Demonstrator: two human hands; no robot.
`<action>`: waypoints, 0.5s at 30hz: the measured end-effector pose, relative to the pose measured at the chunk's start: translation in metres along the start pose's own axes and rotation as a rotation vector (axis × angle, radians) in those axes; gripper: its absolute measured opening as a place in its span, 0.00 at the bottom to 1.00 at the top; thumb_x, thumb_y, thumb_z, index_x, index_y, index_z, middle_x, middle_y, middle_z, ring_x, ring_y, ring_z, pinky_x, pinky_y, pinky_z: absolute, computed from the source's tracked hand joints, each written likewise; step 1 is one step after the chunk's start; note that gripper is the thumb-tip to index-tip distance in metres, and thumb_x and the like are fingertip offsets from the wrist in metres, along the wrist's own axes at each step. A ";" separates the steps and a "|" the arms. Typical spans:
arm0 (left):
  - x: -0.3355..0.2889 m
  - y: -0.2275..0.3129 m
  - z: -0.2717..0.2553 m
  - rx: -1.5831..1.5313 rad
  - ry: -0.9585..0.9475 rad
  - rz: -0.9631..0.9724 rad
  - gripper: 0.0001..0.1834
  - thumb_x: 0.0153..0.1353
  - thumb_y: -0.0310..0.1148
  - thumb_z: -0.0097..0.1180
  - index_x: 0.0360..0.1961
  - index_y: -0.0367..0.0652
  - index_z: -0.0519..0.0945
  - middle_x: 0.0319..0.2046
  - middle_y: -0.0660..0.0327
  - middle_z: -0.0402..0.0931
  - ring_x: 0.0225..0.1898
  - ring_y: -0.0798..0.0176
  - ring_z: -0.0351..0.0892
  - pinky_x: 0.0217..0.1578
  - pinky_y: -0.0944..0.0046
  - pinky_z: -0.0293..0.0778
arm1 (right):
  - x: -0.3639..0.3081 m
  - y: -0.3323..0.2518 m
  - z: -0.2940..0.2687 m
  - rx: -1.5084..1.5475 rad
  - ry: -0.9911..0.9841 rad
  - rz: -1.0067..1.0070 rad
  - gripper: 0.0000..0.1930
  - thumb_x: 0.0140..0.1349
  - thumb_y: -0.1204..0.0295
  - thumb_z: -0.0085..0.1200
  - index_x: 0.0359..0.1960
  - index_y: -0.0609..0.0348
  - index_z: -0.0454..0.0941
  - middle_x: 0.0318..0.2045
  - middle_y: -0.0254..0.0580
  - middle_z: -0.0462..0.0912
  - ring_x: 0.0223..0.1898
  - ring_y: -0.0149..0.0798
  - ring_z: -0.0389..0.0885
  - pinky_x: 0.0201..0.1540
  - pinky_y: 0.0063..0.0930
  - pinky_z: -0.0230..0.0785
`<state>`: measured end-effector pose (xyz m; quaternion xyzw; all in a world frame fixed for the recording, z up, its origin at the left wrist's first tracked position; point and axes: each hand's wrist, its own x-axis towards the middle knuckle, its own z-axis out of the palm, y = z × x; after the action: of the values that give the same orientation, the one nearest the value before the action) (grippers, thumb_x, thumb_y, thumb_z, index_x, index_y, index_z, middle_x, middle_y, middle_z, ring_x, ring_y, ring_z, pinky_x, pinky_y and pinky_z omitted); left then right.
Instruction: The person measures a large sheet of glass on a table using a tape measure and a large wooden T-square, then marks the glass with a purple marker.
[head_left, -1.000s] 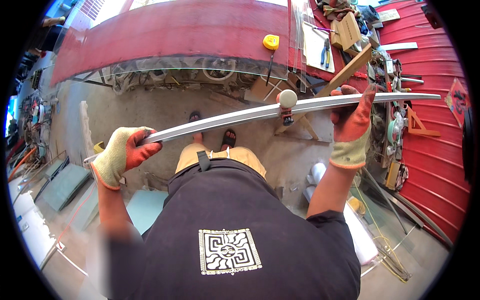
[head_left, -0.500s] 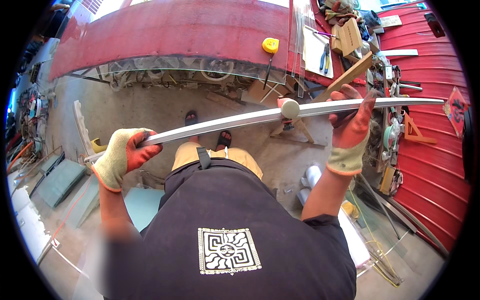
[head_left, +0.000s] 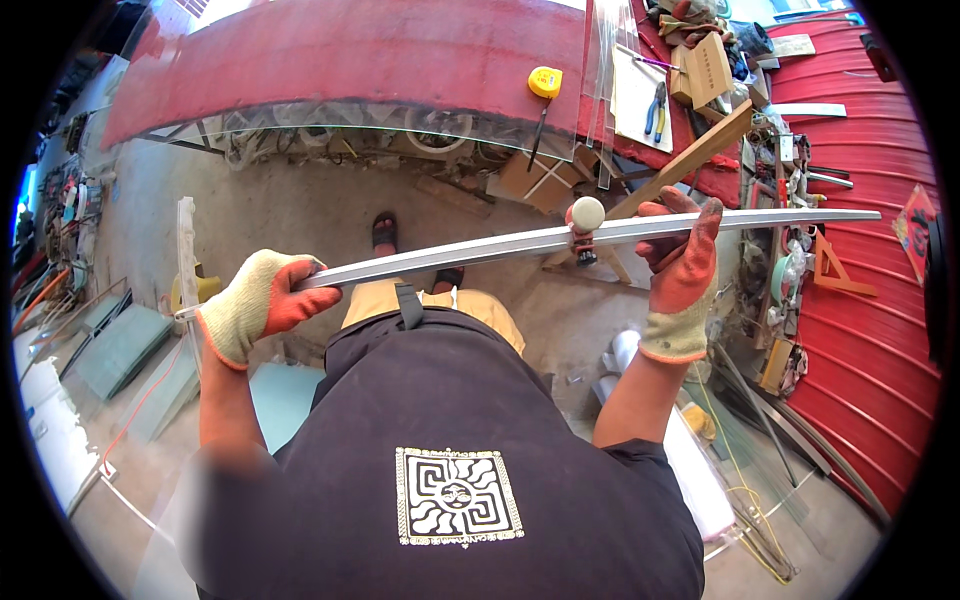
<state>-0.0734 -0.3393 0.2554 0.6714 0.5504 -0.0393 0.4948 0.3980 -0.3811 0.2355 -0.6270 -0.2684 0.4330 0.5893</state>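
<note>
I hold a long silver metal straightedge (head_left: 480, 250) level in front of my waist, with a round white knob (head_left: 587, 214) on a sliding part near its right half. My left hand (head_left: 258, 303), in a cream and orange work glove, grips the bar's left end. My right hand (head_left: 680, 265), gloved the same way, is wrapped around the bar just right of the knob. The bar's right end reaches out over the cluttered red bench (head_left: 860, 300).
A red table (head_left: 350, 60) with a glass sheet along its edge stands ahead, with a yellow tape measure (head_left: 545, 81), pliers (head_left: 655, 105) and paper on it. Glass panes (head_left: 120, 345) lie on the floor at left. Tools and a wooden strip (head_left: 690, 160) crowd the right.
The bar and both hands have shifted slightly; the view has swung a little, and both grips are unchanged.
</note>
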 end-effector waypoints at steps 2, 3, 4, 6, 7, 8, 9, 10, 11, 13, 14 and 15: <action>-0.001 -0.001 0.004 -0.004 -0.010 -0.016 0.19 0.66 0.43 0.71 0.45 0.35 0.87 0.22 0.56 0.79 0.26 0.72 0.74 0.32 0.63 0.77 | 0.001 0.003 -0.002 -0.003 -0.001 0.017 0.42 0.73 0.31 0.46 0.58 0.65 0.79 0.38 0.48 0.89 0.31 0.32 0.86 0.32 0.22 0.79; -0.002 -0.002 0.007 -0.005 -0.014 -0.024 0.19 0.66 0.43 0.71 0.45 0.35 0.87 0.22 0.56 0.79 0.26 0.72 0.74 0.32 0.63 0.77 | 0.002 0.004 -0.003 -0.006 0.002 0.029 0.42 0.73 0.30 0.47 0.58 0.65 0.78 0.38 0.47 0.89 0.32 0.32 0.86 0.33 0.22 0.80; -0.004 -0.003 0.007 -0.005 -0.020 -0.032 0.19 0.67 0.43 0.71 0.45 0.35 0.87 0.22 0.56 0.79 0.26 0.73 0.74 0.32 0.63 0.76 | 0.003 0.006 -0.002 -0.009 0.006 0.039 0.42 0.73 0.30 0.47 0.59 0.65 0.78 0.38 0.47 0.89 0.33 0.32 0.87 0.33 0.22 0.80; -0.006 0.001 0.010 -0.036 -0.015 -0.042 0.19 0.67 0.43 0.71 0.44 0.35 0.88 0.22 0.56 0.79 0.26 0.73 0.74 0.32 0.63 0.77 | 0.004 0.012 -0.002 -0.011 -0.010 0.027 0.43 0.73 0.31 0.47 0.60 0.65 0.78 0.40 0.48 0.89 0.34 0.32 0.87 0.34 0.21 0.80; -0.009 -0.001 0.010 -0.054 -0.007 -0.049 0.19 0.66 0.43 0.71 0.44 0.35 0.88 0.22 0.55 0.79 0.26 0.73 0.74 0.32 0.63 0.77 | 0.005 0.017 0.000 -0.013 -0.025 0.021 0.43 0.73 0.31 0.47 0.61 0.65 0.77 0.41 0.48 0.89 0.35 0.32 0.87 0.35 0.21 0.80; -0.013 -0.008 0.007 -0.050 0.053 0.010 0.19 0.66 0.43 0.72 0.44 0.35 0.88 0.22 0.54 0.79 0.26 0.72 0.73 0.32 0.62 0.77 | 0.009 0.019 0.005 -0.002 -0.043 0.039 0.42 0.74 0.32 0.46 0.64 0.64 0.76 0.43 0.49 0.89 0.36 0.32 0.87 0.36 0.21 0.81; -0.014 -0.031 0.016 -0.302 0.010 -0.008 0.19 0.65 0.43 0.73 0.44 0.35 0.88 0.22 0.52 0.79 0.26 0.72 0.74 0.32 0.62 0.77 | 0.008 0.024 0.001 -0.027 -0.066 0.028 0.41 0.74 0.32 0.45 0.64 0.63 0.76 0.44 0.49 0.89 0.36 0.31 0.86 0.36 0.21 0.80; -0.017 -0.059 0.020 -0.541 -0.003 -0.016 0.19 0.65 0.43 0.74 0.44 0.36 0.88 0.22 0.51 0.78 0.27 0.72 0.74 0.32 0.61 0.77 | 0.009 0.029 0.004 -0.030 -0.109 0.002 0.41 0.75 0.33 0.44 0.65 0.62 0.76 0.45 0.49 0.89 0.35 0.31 0.86 0.36 0.22 0.80; -0.022 -0.071 0.018 -0.393 0.067 0.079 0.19 0.64 0.43 0.74 0.44 0.37 0.88 0.23 0.49 0.79 0.26 0.68 0.76 0.32 0.60 0.77 | 0.004 0.031 0.009 -0.073 -0.125 -0.044 0.40 0.76 0.34 0.43 0.65 0.61 0.76 0.45 0.48 0.89 0.35 0.31 0.85 0.35 0.21 0.78; -0.025 -0.095 0.021 -0.228 0.190 0.202 0.19 0.63 0.45 0.75 0.43 0.39 0.88 0.26 0.45 0.80 0.25 0.58 0.79 0.32 0.57 0.77 | -0.012 0.037 0.036 -0.147 -0.128 -0.073 0.39 0.77 0.34 0.42 0.65 0.61 0.76 0.45 0.47 0.90 0.33 0.30 0.84 0.35 0.21 0.76; -0.028 -0.096 0.017 -0.161 0.221 0.211 0.19 0.63 0.46 0.75 0.43 0.41 0.88 0.28 0.45 0.81 0.26 0.52 0.79 0.33 0.56 0.77 | -0.018 0.029 0.047 -0.201 -0.108 -0.057 0.39 0.77 0.35 0.42 0.65 0.61 0.76 0.45 0.46 0.90 0.33 0.30 0.83 0.35 0.21 0.75; -0.034 -0.094 0.012 -0.091 0.255 0.202 0.20 0.62 0.48 0.75 0.43 0.43 0.89 0.29 0.44 0.82 0.27 0.47 0.80 0.34 0.55 0.78 | -0.025 0.033 0.066 -0.264 -0.116 -0.080 0.39 0.78 0.35 0.42 0.64 0.62 0.76 0.44 0.46 0.90 0.33 0.29 0.83 0.35 0.21 0.74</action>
<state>-0.1539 -0.3802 0.2111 0.6997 0.5397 0.1210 0.4522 0.3236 -0.3748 0.2135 -0.6620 -0.3814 0.4054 0.5019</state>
